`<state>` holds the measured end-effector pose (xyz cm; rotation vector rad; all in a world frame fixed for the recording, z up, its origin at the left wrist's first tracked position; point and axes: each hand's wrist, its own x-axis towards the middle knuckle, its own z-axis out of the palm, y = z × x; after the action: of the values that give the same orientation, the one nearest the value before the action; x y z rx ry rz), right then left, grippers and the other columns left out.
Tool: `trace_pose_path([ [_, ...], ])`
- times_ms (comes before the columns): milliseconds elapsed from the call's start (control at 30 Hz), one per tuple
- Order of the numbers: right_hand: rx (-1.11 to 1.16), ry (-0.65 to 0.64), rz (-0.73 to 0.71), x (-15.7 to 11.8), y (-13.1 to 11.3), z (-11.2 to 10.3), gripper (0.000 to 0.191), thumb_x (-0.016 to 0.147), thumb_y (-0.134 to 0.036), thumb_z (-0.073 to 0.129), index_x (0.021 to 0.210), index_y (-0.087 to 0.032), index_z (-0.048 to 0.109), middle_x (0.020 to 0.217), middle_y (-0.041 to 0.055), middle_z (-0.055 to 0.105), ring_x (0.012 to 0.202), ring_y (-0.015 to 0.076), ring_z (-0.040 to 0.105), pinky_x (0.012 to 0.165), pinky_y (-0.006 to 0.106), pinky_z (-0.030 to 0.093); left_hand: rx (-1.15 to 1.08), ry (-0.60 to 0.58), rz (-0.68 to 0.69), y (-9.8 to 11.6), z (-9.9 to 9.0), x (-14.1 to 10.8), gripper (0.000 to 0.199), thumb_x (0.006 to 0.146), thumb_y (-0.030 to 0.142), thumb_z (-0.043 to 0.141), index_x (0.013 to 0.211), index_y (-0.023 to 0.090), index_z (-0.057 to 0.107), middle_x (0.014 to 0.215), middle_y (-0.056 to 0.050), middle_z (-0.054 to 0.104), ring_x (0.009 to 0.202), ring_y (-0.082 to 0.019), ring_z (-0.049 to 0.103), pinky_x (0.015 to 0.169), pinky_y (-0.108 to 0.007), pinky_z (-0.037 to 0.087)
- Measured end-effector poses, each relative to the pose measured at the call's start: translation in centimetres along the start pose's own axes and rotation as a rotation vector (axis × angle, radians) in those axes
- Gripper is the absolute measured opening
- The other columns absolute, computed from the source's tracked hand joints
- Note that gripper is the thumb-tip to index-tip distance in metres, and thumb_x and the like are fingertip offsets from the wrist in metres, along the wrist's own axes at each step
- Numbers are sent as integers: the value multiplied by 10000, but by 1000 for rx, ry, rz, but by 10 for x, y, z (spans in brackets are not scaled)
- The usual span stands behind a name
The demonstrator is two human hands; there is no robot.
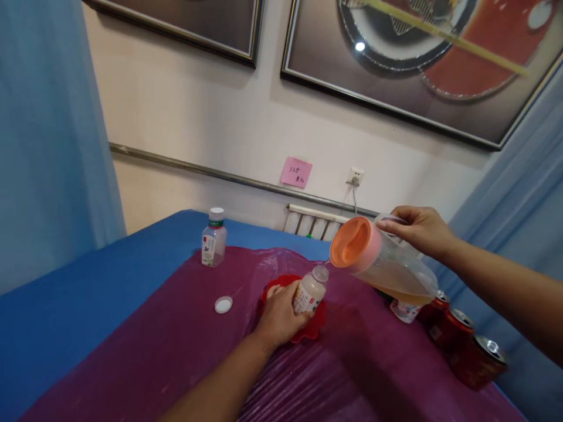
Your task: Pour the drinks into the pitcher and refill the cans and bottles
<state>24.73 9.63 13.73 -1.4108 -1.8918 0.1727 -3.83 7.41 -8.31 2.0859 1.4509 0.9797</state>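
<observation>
My left hand [281, 313] is wrapped round a small labelled bottle [311, 288], its mouth uncapped, tilted slightly to the right above a red scalloped dish [310, 329]. With my right hand [417, 228] I grip the handle of a clear plastic pitcher [396, 275]. The pitcher is tipped to the left, and brownish liquid lies along its lower side. Its orange lid [352, 241] is close to the bottle's mouth, where a thin stream seems to run in. A white cap [223, 305] lies on the purple sheet, left of my left hand.
A capped bottle [214, 239] stands at the back left. Several red cans [479, 360] and a printed cup [405, 310] line the right side. Purple plastic sheeting [176, 351] covers part of the blue tabletop [145, 249]. Behind are a wall rail [197, 170] and blue curtains [53, 146].
</observation>
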Motion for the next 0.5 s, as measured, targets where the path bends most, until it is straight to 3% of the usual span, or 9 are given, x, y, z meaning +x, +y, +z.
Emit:
trace_pose_path([
  [500, 30, 6, -16, 7, -2, 4, 648, 614, -835, 713, 589, -208, 553, 545, -38, 444, 545, 117, 393, 512, 274, 294, 31, 21, -11, -6, 2, 5, 617, 724, 227, 803, 1307, 254, 602, 1279, -58, 722, 1182, -311, 621, 1101, -462, 338],
])
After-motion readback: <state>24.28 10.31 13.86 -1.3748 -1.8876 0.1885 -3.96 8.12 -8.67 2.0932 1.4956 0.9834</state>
